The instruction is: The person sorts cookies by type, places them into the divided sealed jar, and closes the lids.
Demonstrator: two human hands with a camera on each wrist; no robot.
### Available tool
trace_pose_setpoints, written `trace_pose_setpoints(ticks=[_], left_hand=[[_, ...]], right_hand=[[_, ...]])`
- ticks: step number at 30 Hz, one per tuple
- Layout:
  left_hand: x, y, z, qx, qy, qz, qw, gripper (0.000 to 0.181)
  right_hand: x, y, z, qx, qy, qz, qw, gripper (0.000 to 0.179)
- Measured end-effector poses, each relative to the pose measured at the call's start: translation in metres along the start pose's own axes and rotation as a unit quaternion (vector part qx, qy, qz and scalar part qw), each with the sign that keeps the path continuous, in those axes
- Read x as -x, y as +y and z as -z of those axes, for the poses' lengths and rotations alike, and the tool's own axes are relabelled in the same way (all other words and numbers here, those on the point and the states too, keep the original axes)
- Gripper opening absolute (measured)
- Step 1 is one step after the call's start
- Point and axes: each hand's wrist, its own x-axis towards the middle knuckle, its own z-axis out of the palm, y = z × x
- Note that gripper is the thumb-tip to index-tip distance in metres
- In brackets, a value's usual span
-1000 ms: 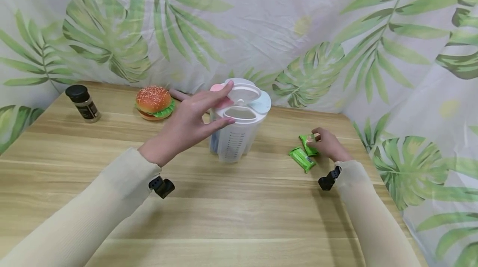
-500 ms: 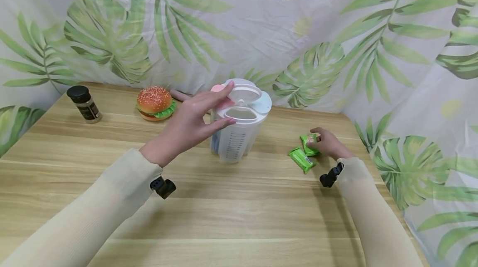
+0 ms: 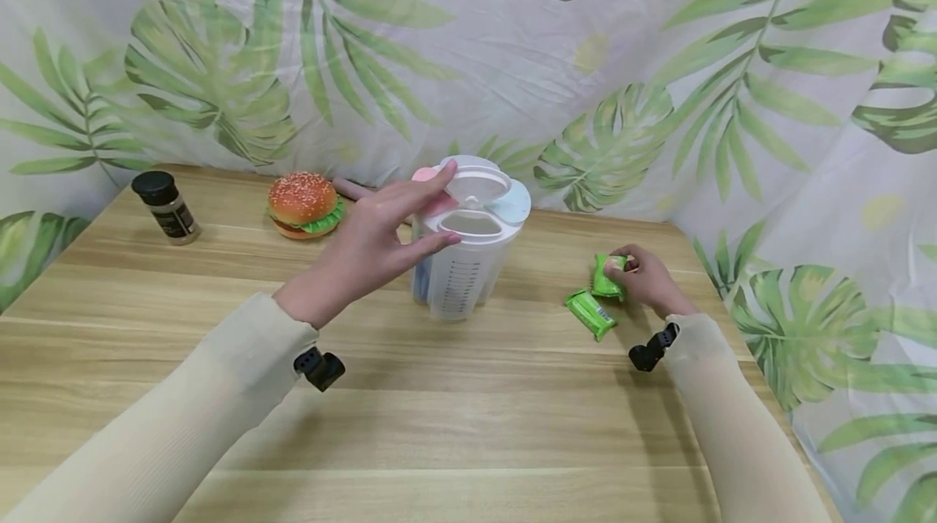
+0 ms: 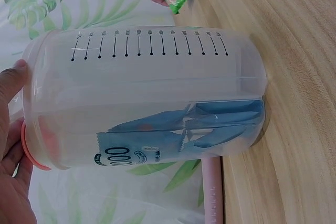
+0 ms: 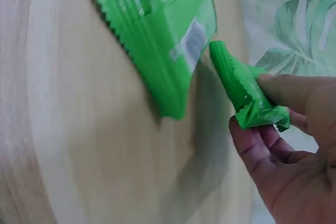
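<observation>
A clear plastic storage container (image 3: 457, 283) with measuring marks stands upright near the middle of the table. Its lid has a pink flap, a pale blue flap and a raised clear flap (image 3: 479, 183) above an opening. My left hand (image 3: 359, 242) holds the container's top, thumb at the near rim and fingers by the flaps. Blue packets (image 4: 152, 135) show inside one compartment. On the right, my right hand (image 3: 647, 279) pinches a small green snack packet (image 5: 239, 87) between thumb and fingers. A second green packet (image 3: 590, 314) lies on the wood just beside it.
A toy hamburger (image 3: 303, 206) and a black-capped seasoning jar (image 3: 170, 210) stand at the back left. Behind the container lies a pinkish rod-like thing (image 4: 212, 190). A leaf-print cloth (image 3: 512, 59) hangs along the table's back edge.
My right hand has closed its grip on the farther green packet, which has tilted and shifted slightly. My left hand and the container stay put.
</observation>
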Motion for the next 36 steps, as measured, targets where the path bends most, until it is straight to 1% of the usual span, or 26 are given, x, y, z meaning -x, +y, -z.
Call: trace_pose_setpoints(ticks=[3, 7, 11, 16, 20, 24, 27, 30, 32, 34, 36], left_hand=[[0.0, 0.0, 0.0, 0.002, -0.001, 0.002, 1.0, 0.082], [0.0, 0.001, 0.0, 0.004, 0.0, 0.004, 1.0, 0.082], [0.0, 0.0, -0.001, 0.008, 0.004, 0.005, 0.9999, 0.082], [0.0, -0.001, -0.002, 0.007, 0.01, 0.001, 0.9999, 0.082], [0.0, -0.002, -0.003, 0.005, 0.015, -0.001, 0.9999, 0.081], [0.0, -0.002, -0.003, 0.009, 0.009, 0.004, 0.9999, 0.081], [-0.001, -0.001, -0.003, 0.012, 0.001, 0.01, 0.9999, 0.082], [-0.002, 0.0, -0.002, 0.012, -0.004, 0.014, 0.9998, 0.082], [-0.001, 0.0, -0.002, 0.009, -0.004, 0.017, 0.9998, 0.082], [-0.001, 0.001, -0.001, 0.009, -0.004, 0.019, 0.9998, 0.082], [0.0, 0.001, 0.0, 0.008, -0.004, 0.02, 0.9998, 0.082]], right_hand=[[0.001, -0.006, 0.002, -0.009, 0.025, 0.02, 0.9995, 0.045], [0.004, -0.024, 0.007, -0.04, 0.048, 0.036, 0.9974, 0.049], [0.01, -0.052, 0.01, -0.071, 0.079, 0.074, 0.9917, 0.049], [0.022, -0.097, 0.013, -0.117, 0.112, 0.138, 0.9771, 0.044], [0.035, -0.134, 0.014, -0.161, 0.12, 0.188, 0.9615, 0.038], [0.043, -0.161, 0.01, -0.199, 0.125, 0.235, 0.9433, 0.033], [0.046, -0.175, 0.006, -0.219, 0.141, 0.275, 0.9256, 0.032], [0.048, -0.187, 0.0, -0.242, 0.157, 0.319, 0.9029, 0.032], [0.048, -0.194, -0.005, -0.256, 0.16, 0.345, 0.8887, 0.032], [0.049, -0.2, -0.009, -0.264, 0.157, 0.365, 0.8788, 0.031], [0.05, -0.206, -0.014, -0.266, 0.152, 0.381, 0.8723, 0.031]])
